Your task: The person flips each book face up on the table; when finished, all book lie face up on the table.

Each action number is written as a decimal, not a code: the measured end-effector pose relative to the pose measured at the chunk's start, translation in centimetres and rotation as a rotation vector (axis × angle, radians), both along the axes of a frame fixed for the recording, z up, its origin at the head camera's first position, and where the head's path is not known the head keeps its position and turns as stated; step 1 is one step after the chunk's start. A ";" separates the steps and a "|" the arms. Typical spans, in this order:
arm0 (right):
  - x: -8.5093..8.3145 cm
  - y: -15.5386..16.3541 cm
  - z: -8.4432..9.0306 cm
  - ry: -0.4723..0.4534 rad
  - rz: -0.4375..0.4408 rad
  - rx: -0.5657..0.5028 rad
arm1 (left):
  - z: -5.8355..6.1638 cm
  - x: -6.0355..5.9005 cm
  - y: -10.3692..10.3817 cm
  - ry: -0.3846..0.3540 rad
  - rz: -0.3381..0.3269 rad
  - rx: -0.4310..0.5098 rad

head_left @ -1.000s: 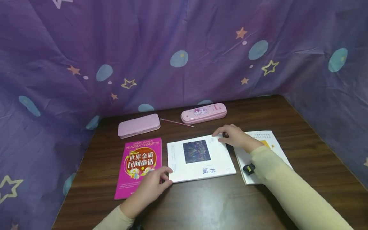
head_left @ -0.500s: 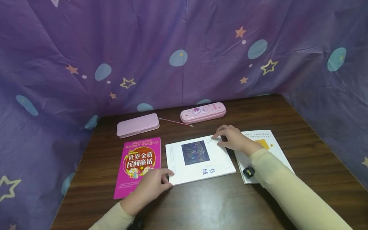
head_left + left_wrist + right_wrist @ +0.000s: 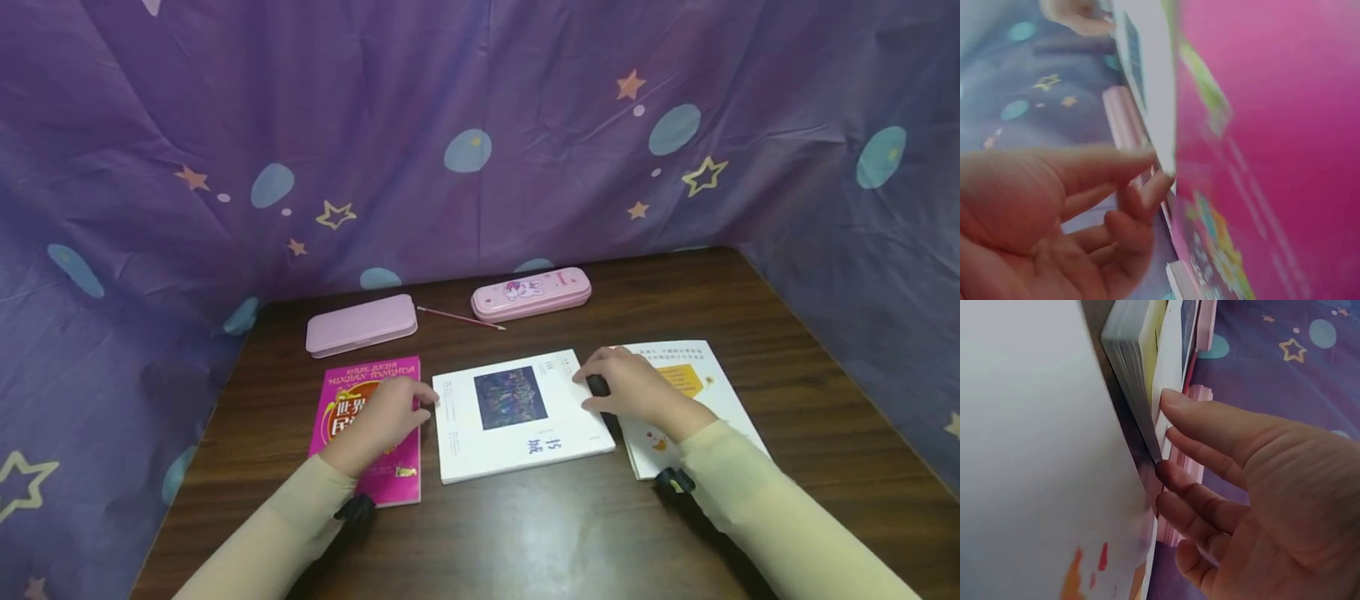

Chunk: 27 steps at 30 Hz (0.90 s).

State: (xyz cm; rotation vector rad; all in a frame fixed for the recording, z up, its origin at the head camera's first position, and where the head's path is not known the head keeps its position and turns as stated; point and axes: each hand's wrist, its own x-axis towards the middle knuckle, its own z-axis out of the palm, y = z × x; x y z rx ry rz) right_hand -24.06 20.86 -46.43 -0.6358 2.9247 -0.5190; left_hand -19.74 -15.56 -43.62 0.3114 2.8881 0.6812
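Note:
A white book (image 3: 517, 417) with a dark picture on its cover lies flat in the middle of the table. My left hand (image 3: 390, 412) lies over a pink book (image 3: 375, 371), and its thumb and fingers pinch the white book's left edge (image 3: 1147, 75). My right hand (image 3: 626, 387) is at the white book's right edge. In the right wrist view its thumb rests on the cover and its fingers press the page block (image 3: 1141, 381). The right forearm crosses a white and yellow book (image 3: 690, 375).
At the back lie a plain pink case (image 3: 362, 325), a thin pencil (image 3: 459, 318) and a pink bunny pencil case (image 3: 531, 293). Purple star-patterned cloth (image 3: 480, 125) walls the brown table (image 3: 525, 533) on three sides.
My left hand has moved from the white book's near left corner up to the middle of its left edge. My right hand has slid from the far right corner down the right edge.

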 end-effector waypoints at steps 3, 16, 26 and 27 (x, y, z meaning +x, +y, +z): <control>0.7 0.2 -0.1 0.021 -0.001 0.012 | -0.4 -1.0 0.0 0.077 -0.008 -0.066; 4.2 0.6 0.3 0.098 0.045 0.019 | -1.0 -3.3 -0.4 0.099 -0.071 -0.084; 5.6 0.8 0.4 0.067 0.040 0.047 | -1.3 -3.7 -0.6 0.133 -0.126 -0.054; 5.6 0.8 0.4 0.072 0.041 0.046 | -1.4 -3.7 -0.6 0.135 -0.126 -0.052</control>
